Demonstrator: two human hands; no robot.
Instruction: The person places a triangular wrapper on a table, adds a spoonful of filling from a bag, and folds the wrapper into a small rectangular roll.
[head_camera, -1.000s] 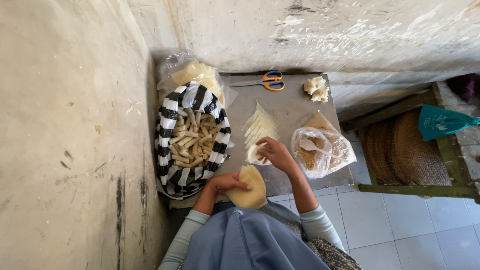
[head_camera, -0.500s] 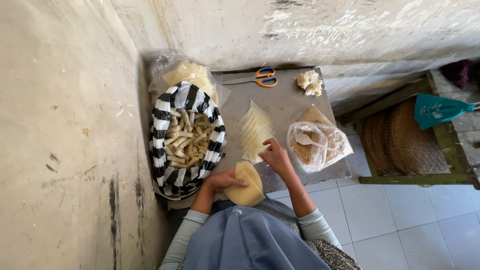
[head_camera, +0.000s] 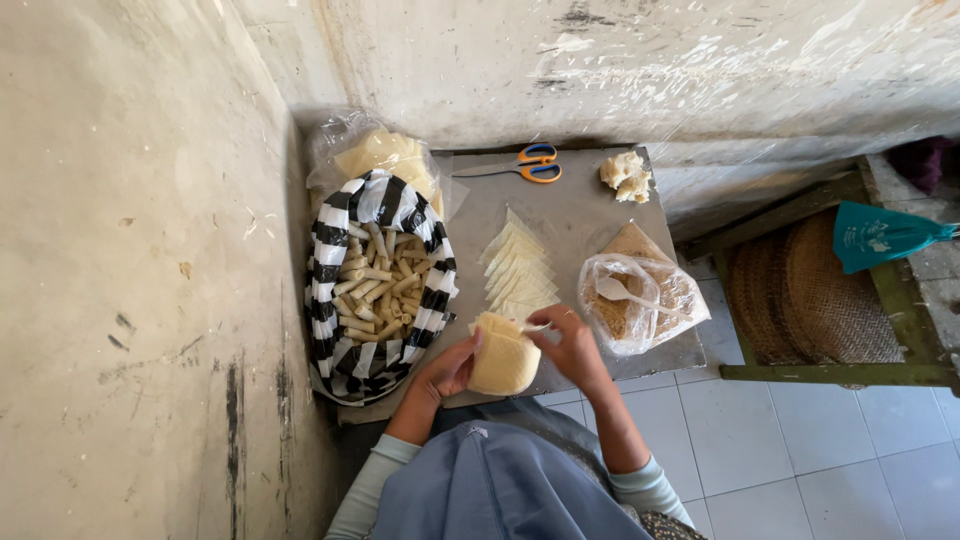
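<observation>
The left hand (head_camera: 447, 372) is cupping a stack of pale round dough wrappers (head_camera: 503, 356) at the grey tabletop's (head_camera: 585, 215) near edge; the right hand (head_camera: 572, 345), just right of the stack, is pinching its top sheet's edge.

pale mint-green long sleeves (head_camera: 372, 487), grey-blue cloth draped over the front

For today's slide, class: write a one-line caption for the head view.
Both hands, left hand and right hand, hold stacked pale wrappers beside a striped bag.
</observation>
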